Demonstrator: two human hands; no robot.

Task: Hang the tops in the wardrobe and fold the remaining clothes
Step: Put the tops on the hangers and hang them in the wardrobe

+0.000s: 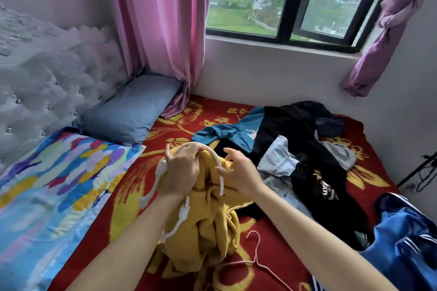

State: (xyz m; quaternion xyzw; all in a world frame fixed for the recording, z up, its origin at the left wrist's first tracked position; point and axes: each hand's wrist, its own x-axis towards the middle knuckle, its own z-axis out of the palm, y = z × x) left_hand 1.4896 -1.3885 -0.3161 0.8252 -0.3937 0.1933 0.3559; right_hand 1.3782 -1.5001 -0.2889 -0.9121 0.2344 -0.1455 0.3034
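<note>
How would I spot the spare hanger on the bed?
Find the red flowered blanket, then the yellow garment gripped by the left hand. Just right of its lower end lies a thin pink hanger, flat and untouched; the white hanger is thicker and in that same grip.

My left hand [182, 168] grips the bunched mustard-yellow knit top [205, 220] plus the curved white plastic hanger [218, 163]. My right hand [238, 169] has its fingers spread, thumb at the hanger. A thin pink wire hanger [255, 255] lies on the red floral blanket [274, 227].
</note>
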